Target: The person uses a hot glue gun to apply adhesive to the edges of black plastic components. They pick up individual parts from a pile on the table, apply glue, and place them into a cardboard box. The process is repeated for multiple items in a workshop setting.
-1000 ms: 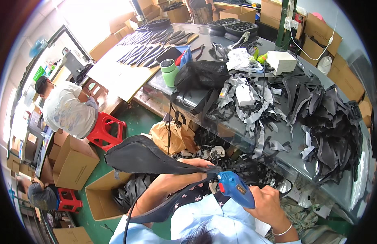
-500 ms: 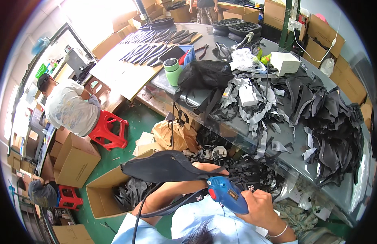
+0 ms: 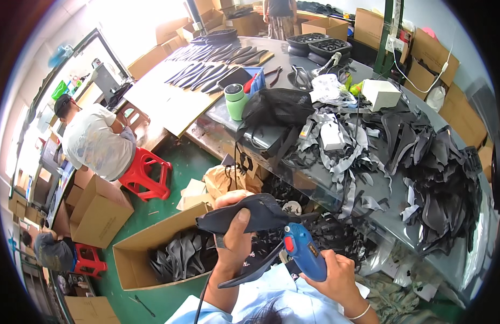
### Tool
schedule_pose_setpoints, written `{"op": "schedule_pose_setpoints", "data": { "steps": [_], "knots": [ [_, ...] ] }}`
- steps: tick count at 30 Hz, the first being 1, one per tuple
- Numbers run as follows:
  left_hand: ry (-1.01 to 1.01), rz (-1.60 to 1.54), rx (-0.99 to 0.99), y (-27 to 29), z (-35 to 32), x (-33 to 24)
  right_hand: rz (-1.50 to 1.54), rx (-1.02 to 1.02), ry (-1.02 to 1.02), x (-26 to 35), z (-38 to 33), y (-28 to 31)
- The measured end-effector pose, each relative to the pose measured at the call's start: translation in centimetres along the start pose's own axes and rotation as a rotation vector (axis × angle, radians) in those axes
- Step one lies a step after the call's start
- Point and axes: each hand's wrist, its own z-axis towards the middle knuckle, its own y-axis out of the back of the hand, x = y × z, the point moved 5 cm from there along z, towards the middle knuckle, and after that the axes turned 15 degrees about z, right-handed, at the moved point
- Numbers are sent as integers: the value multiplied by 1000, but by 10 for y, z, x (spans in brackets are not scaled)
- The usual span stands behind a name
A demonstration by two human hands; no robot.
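In the head view the likeliest trouble was the nozzle of the blue hot glue gun point(image 3: 303, 252) sitting so near the thumb of the left hand point(image 3: 236, 243); a slip of either wrist could have put hot glue or the tip on skin rather than on the dark shoe insole point(image 3: 249, 213). The insole was floppy and pinched only at one side, so it might also have sagged or twisted away from the nozzle, leaving glue off its mark, and the gun's black cord trailing below could have snagged. The left hand was raised in front of the chest, fingers curled under the insole and thumb pressed on top, clamping it above the cardboard box of dark pieces point(image 3: 169, 254) on the green floor. The right hand point(image 3: 336, 278), lower and nearer the body, was wrapped firmly around the gun's grip, nozzle angled up and left toward the insole's edge, just beside it; actual contact could not be told
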Motion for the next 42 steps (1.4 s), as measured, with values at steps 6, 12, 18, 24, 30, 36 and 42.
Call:
{"op": "schedule_pose_setpoints", "data": {
  "steps": [6, 12, 18, 24, 30, 36, 42],
  "knots": [
    [-64, 20, -66, -8, -13, 14, 72, -38, 10, 9, 3, 1],
    [-123, 51, -54, -17, -19, 14, 164, -53, 3, 15, 6, 2],
    [-63, -28, -30, -17, -26, 23, 169, -63, 11, 19, 8, 4],
    [186, -24, 32, -22, -27, 10, 78, -92, 24, 18, 6, 6],
    [233, 265, 164, -13, -22, 10, -63, -75, 100, 22, 5, 10],
    [287, 412, 477, -22, -17, 4, -5, -51, 136, 27, 7, 15],
    [-23, 585, 666, -28, -14, 1, 100, -43, 151, 30, 6, 10]
  ]
}}
